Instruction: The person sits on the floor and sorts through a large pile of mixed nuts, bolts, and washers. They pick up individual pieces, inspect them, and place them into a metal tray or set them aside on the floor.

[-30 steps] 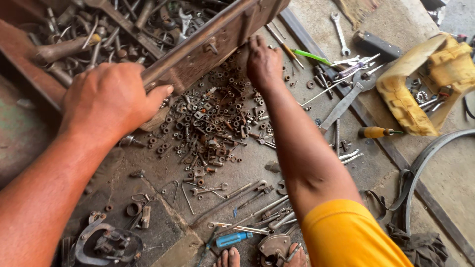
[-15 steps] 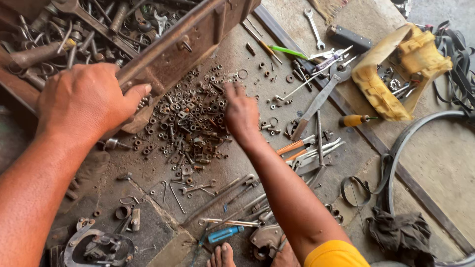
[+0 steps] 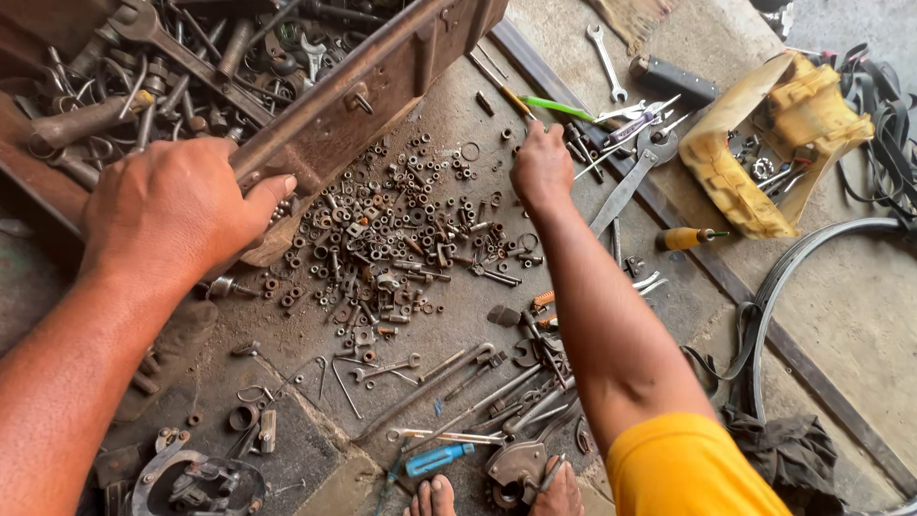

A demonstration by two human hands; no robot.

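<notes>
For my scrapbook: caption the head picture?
Left hand holds a rusty toolbox; right hand reaches over scattered nuts.

A single head-worn camera looks steeply down from close above at a gritty concrete floor (image 3: 860, 315). A rusty metal toolbox (image 3: 363, 105) fills the upper left; bare toes (image 3: 435, 497) mark the bottom edge.

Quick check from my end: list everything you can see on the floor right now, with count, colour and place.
Toolbox: one, rusty brown, tipped, top left, full of tools.
Nuts and bolts: many, rusty, spilled at centre.
Wrench: one, silver, top centre.
Pliers: one, grey, right of centre.
Screwdriver: one, orange handle, right.
Yellow bag: one, upper right.
Curved rim: one, dark, right.
Left hand: gripping toolbox edge.
Right hand: over the floor beside the nuts; whether it holds anything is unclear.
</notes>
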